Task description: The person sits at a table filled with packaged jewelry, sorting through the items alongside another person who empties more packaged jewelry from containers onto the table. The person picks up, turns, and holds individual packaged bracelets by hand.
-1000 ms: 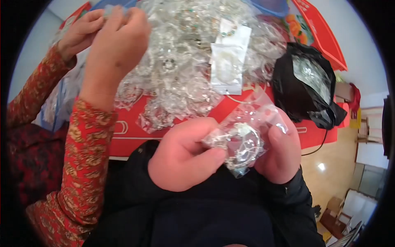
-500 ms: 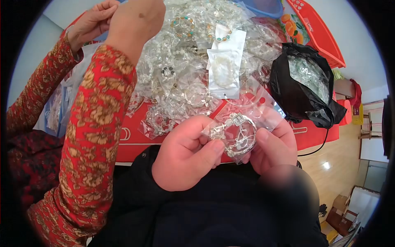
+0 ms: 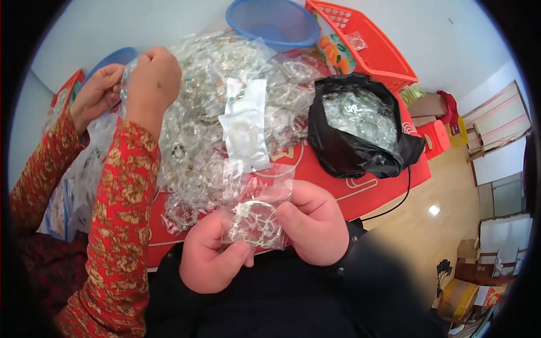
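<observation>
Fingers are doing the work here: the left hand (image 3: 217, 253) and the right hand (image 3: 315, 225) are pinching a small clear packet (image 3: 267, 186) from both sides, thumbs in front. A silver bangle (image 3: 256, 224) is sitting inside it — thin strands are crossing the middle of its ring. Packet and bangle are sitting left of the black plastic bag (image 3: 338, 155) and closer to the person. That black bag is standing open on the red table (image 3: 383, 191), and shiny clear plastic is filling it. Left of the black bag, a big heap of bagged jewellery (image 3: 194, 107) is spreading out, with white pouches (image 3: 245, 141) lying on top. Behind the black bag, a red basket (image 3: 338, 16) is sitting, and a blue basin (image 3: 273, 22) is sitting behind and to the left. Far left of the black bag, another person's hands (image 3: 152, 84) are holding something too small to tell, and red-and-gold flowered sleeves (image 3: 121, 203) are covering the arms.
</observation>
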`<control>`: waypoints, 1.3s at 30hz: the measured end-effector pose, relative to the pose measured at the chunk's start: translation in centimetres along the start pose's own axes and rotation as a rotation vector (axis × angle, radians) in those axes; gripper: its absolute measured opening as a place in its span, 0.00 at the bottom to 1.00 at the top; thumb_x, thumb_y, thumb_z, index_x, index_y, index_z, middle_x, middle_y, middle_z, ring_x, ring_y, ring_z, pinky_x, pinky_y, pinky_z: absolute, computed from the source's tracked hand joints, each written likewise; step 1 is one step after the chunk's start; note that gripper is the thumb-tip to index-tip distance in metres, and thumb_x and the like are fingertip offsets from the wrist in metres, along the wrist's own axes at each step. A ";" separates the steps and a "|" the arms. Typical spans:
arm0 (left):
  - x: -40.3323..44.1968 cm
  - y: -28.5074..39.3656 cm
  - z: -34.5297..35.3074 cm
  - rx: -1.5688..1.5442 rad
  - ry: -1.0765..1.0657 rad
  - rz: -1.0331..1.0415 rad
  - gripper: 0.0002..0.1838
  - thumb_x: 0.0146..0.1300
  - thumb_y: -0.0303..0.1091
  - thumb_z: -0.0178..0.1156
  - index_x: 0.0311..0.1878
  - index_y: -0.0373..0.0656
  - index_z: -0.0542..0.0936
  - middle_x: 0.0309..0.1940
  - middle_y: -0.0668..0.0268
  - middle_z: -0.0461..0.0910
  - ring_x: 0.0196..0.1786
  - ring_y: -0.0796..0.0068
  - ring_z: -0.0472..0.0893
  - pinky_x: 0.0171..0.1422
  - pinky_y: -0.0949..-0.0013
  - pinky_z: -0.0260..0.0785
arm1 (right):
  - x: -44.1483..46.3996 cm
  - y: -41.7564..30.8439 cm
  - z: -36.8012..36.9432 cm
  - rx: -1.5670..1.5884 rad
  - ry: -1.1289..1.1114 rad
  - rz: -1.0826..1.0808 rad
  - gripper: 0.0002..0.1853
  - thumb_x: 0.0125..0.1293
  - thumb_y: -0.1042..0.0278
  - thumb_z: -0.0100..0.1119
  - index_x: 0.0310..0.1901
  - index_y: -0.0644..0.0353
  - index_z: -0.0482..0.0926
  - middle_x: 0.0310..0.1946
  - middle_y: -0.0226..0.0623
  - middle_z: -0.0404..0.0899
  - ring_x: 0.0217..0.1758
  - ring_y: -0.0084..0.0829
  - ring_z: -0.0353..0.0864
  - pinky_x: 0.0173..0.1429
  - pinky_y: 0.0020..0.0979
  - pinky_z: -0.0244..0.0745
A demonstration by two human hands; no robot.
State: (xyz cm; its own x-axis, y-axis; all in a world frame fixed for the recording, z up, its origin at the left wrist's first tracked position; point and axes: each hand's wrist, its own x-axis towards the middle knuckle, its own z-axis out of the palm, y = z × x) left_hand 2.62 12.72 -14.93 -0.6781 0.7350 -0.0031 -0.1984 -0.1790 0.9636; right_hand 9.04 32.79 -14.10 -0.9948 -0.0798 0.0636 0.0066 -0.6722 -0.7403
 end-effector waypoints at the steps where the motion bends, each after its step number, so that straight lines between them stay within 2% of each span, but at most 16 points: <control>1: 0.1 0.0 0.1 0.003 0.006 -0.003 0.19 0.74 0.41 0.61 0.55 0.33 0.75 0.32 0.65 0.79 0.31 0.79 0.76 0.37 0.73 0.71 | 0.0 0.3 -0.3 0.018 -0.016 -0.003 0.13 0.84 0.69 0.48 0.58 0.70 0.74 0.47 0.45 0.84 0.43 0.36 0.88 0.50 0.36 0.84; 2: 0.2 0.1 0.2 0.004 0.009 -0.007 0.20 0.74 0.42 0.61 0.55 0.33 0.75 0.32 0.65 0.79 0.31 0.79 0.76 0.37 0.73 0.71 | 0.0 0.3 -0.5 0.035 -0.032 -0.007 0.12 0.84 0.69 0.48 0.56 0.70 0.74 0.47 0.45 0.84 0.43 0.36 0.88 0.49 0.36 0.84; 3: 0.1 0.0 0.4 0.007 0.010 -0.012 0.20 0.74 0.42 0.61 0.55 0.33 0.75 0.32 0.65 0.79 0.30 0.79 0.76 0.37 0.73 0.71 | -0.1 0.1 -0.5 0.019 -0.023 0.000 0.09 0.83 0.69 0.49 0.51 0.67 0.73 0.45 0.43 0.84 0.42 0.35 0.88 0.49 0.35 0.83; 7: 0.2 -0.2 0.6 0.013 0.016 -0.023 0.22 0.74 0.44 0.61 0.55 0.33 0.75 0.31 0.65 0.79 0.29 0.78 0.76 0.36 0.73 0.71 | -0.1 0.3 -0.4 -0.066 0.060 -0.016 0.07 0.83 0.70 0.51 0.46 0.65 0.73 0.39 0.38 0.82 0.41 0.33 0.88 0.48 0.35 0.83; 10: 0.1 -0.6 1.0 -0.004 0.044 -0.027 0.22 0.74 0.45 0.61 0.55 0.32 0.75 0.30 0.65 0.79 0.29 0.78 0.77 0.36 0.73 0.71 | -0.2 1.1 -1.2 -0.193 0.088 -0.011 0.07 0.83 0.69 0.51 0.46 0.64 0.72 0.40 0.38 0.83 0.41 0.32 0.88 0.47 0.33 0.82; 14: 0.4 0.1 1.5 0.010 0.025 -0.058 0.22 0.74 0.45 0.61 0.55 0.32 0.75 0.30 0.64 0.79 0.29 0.78 0.77 0.36 0.72 0.71 | -0.5 -0.1 -0.3 0.008 0.017 0.008 0.07 0.83 0.69 0.51 0.45 0.64 0.71 0.40 0.39 0.84 0.39 0.32 0.88 0.45 0.32 0.83; 17: 0.3 0.2 1.0 -0.078 -0.047 -0.067 0.13 0.74 0.31 0.56 0.55 0.33 0.77 0.38 0.66 0.81 0.37 0.80 0.77 0.45 0.72 0.71 | -0.6 -0.2 -0.5 -0.034 0.029 0.025 0.07 0.83 0.69 0.51 0.46 0.63 0.71 0.39 0.41 0.85 0.38 0.32 0.88 0.44 0.32 0.83; 19: 0.2 0.1 0.9 -0.069 -0.065 -0.060 0.12 0.75 0.32 0.56 0.55 0.34 0.77 0.37 0.66 0.81 0.37 0.80 0.77 0.45 0.73 0.71 | -0.6 -0.1 -0.8 -0.083 0.032 0.045 0.07 0.83 0.69 0.51 0.46 0.63 0.71 0.39 0.40 0.85 0.38 0.32 0.89 0.44 0.32 0.83; 22: 0.1 0.4 0.9 -0.074 -0.120 -0.082 0.11 0.75 0.32 0.58 0.53 0.34 0.77 0.36 0.66 0.81 0.37 0.80 0.78 0.45 0.73 0.71 | -0.8 -0.6 -0.2 0.028 0.042 0.044 0.07 0.83 0.68 0.52 0.46 0.63 0.72 0.38 0.38 0.85 0.38 0.28 0.87 0.43 0.30 0.82; 28: 0.1 1.1 0.5 -0.023 -0.273 -0.101 0.08 0.74 0.30 0.60 0.48 0.35 0.79 0.35 0.67 0.81 0.38 0.79 0.79 0.45 0.72 0.72 | -1.1 -0.6 -0.4 -0.028 0.098 0.116 0.07 0.82 0.67 0.55 0.46 0.61 0.75 0.39 0.33 0.85 0.37 0.20 0.83 0.41 0.26 0.78; 31: 0.8 0.9 0.0 0.027 -0.322 -0.063 0.07 0.74 0.30 0.61 0.49 0.36 0.80 0.35 0.67 0.81 0.38 0.79 0.80 0.45 0.72 0.72 | -1.1 0.8 -0.9 -0.033 0.144 0.024 0.07 0.81 0.66 0.55 0.46 0.60 0.75 0.39 0.32 0.84 0.37 0.19 0.82 0.40 0.26 0.78; 32: 0.5 0.7 -0.3 0.049 -0.330 -0.067 0.07 0.74 0.29 0.60 0.49 0.36 0.80 0.35 0.67 0.81 0.38 0.80 0.80 0.45 0.72 0.72 | -1.1 0.3 -1.5 -0.095 0.108 0.079 0.06 0.81 0.67 0.55 0.47 0.61 0.76 0.38 0.31 0.84 0.38 0.18 0.82 0.42 0.25 0.79; 35: 0.1 0.4 -0.4 -0.059 -0.316 -0.088 0.10 0.74 0.27 0.59 0.54 0.36 0.79 0.38 0.69 0.81 0.38 0.82 0.79 0.45 0.73 0.72 | -1.4 1.2 -0.5 0.032 0.208 0.070 0.08 0.82 0.66 0.53 0.49 0.61 0.76 0.42 0.32 0.84 0.42 0.19 0.83 0.47 0.27 0.80; 38: 0.0 1.1 0.8 -0.058 -0.189 -0.141 0.16 0.75 0.41 0.60 0.51 0.34 0.79 0.30 0.66 0.80 0.33 0.78 0.78 0.40 0.72 0.70 | -1.0 1.2 -0.7 0.074 0.210 0.028 0.08 0.82 0.65 0.52 0.50 0.61 0.76 0.47 0.33 0.83 0.48 0.21 0.82 0.52 0.29 0.80; 39: 0.3 1.4 1.2 -0.110 -0.182 -0.122 0.15 0.76 0.38 0.59 0.53 0.34 0.78 0.31 0.66 0.80 0.33 0.79 0.78 0.40 0.72 0.70 | -0.9 1.5 -0.7 0.096 0.212 0.010 0.08 0.82 0.66 0.52 0.51 0.61 0.76 0.48 0.33 0.83 0.50 0.21 0.82 0.54 0.29 0.79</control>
State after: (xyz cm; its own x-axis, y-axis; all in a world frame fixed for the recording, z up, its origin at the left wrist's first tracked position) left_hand 2.99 13.44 -13.31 -0.5080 0.8593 -0.0598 -0.3533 -0.1446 0.9243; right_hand 9.90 32.40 -15.74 -0.9937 0.0630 -0.0925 0.0157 -0.7402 -0.6722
